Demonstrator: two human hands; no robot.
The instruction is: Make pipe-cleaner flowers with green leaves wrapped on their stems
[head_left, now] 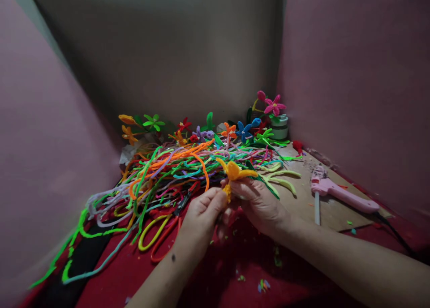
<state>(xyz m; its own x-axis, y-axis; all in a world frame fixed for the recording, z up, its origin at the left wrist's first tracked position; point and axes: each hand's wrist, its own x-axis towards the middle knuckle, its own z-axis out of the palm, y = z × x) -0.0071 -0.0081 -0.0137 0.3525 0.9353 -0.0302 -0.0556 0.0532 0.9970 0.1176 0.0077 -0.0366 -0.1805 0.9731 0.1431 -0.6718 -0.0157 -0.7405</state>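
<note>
The left hand (208, 207) is nearly closed, its thumb and fingers pinching the narrow orange-yellow base of a fuzzy yellow flower (233, 170). The flower stands upright just above that grip, its petals spreading out over both sets of fingertips. To the left of the hand, bright green and pale lilac pipe cleaners (168, 164) trail from a tangled, many-coloured heap, and scissors (184, 204) lie at its near edge (one handle loop yellow, the other red). Behind the heap runs a row of finished-looking fuzzy flowers, from an orange one (129, 134) through red, purple and blue. The right hand (258, 205) is also closed in, thumb and fingers holding the flower from its right side, just below the petals. Beyond it, pale yellow-green strips (282, 181) fan out over a brown board (302, 203), with a pink flower (274, 105) above a small pale pot (279, 127) farther back. Farthest right, a pink glue gun (346, 195) lies on the board, a dark cord running from its handle.
</note>
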